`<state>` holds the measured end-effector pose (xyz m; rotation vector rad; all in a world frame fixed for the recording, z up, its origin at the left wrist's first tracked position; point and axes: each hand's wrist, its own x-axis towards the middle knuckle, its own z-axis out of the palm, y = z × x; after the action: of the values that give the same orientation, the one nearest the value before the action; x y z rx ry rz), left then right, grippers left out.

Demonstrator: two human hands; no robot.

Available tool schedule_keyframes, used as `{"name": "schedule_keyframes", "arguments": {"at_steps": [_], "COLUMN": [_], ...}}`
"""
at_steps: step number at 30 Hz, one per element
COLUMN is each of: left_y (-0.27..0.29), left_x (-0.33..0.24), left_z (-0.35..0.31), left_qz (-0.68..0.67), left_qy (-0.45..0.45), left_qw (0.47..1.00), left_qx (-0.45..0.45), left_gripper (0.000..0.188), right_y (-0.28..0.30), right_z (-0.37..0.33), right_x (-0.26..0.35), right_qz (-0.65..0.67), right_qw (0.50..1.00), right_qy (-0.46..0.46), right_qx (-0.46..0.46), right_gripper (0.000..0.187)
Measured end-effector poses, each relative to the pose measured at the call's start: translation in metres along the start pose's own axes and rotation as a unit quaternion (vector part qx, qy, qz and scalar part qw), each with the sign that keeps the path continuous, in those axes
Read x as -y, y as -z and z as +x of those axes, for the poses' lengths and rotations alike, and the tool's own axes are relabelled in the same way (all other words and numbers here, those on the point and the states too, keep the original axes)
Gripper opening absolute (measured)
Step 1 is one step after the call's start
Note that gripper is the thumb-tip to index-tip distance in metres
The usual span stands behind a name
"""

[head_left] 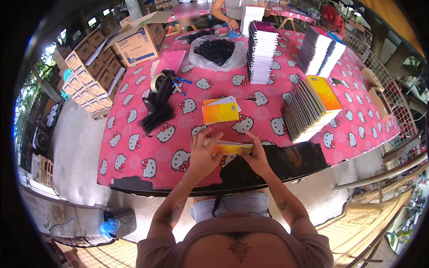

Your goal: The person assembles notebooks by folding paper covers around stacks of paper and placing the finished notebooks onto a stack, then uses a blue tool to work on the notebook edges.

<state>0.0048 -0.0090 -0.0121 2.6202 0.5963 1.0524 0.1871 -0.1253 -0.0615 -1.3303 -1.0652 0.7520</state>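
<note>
- The yellow booklet (232,148) is held at the near edge of the pink table (178,149), its narrow edge tipped up toward the person
- Left hand (204,152): at the booklet's left end; thumb and fingers pinch it, the fingers pointing away from the body; the forearm comes up from the lower left, wrist fairly straight
- Right hand (255,157): at the booklet's right end; the thumb lies against the near side, index finger stretched out beyond it, pinching that end; the forearm slants in from the lower right
- Just beyond the booklet: flat yellow and white booklets (219,113), overlapping
- Left of the booklet and farther off: loose black coils (156,119); above them a black dispenser (166,87) carrying a tape roll (154,81), with blue pens (181,81) at its side
- Right of the booklet: a leaning pile of coil-bound notebooks (308,109)
- Well beyond the booklet: a clear plastic bag (195,60), open, with a heap of black coils (215,50) inside
- Far left of the booklet: a cardboard box (138,47), flaps up; its contents are hidden
</note>
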Motion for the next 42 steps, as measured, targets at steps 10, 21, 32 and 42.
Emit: {"name": "schedule_keyframes", "arguments": {"at_steps": [10,21,32,42], "left_y": [-0.025,-0.014,0.034,0.030], "left_x": [0.010,0.015,0.191,0.171], "left_z": [-0.024,-0.017,-0.018,-0.013], "left_qz": [-0.228,-0.299,0.375,0.293], "left_qy": [0.145,0.140,0.125,-0.009], "left_qw": [0.963,0.942,0.918,0.955], "left_qx": [0.011,0.057,-0.040,-0.053], "left_gripper": [0.062,0.059,0.045,0.026], "right_y": [-0.019,-0.003,-0.003,-0.003], "right_z": [0.008,0.007,0.009,0.008], "right_x": [-0.009,-0.028,-0.035,-0.034], "right_qz": [-0.051,-0.016,0.064,0.059], "right_qw": [0.995,1.000,0.997,0.996], "right_qy": [0.067,-0.010,-0.037,-0.062], "right_qx": [-0.058,-0.002,0.003,0.007], "right_gripper": [0.058,0.019,0.026,0.025]}}
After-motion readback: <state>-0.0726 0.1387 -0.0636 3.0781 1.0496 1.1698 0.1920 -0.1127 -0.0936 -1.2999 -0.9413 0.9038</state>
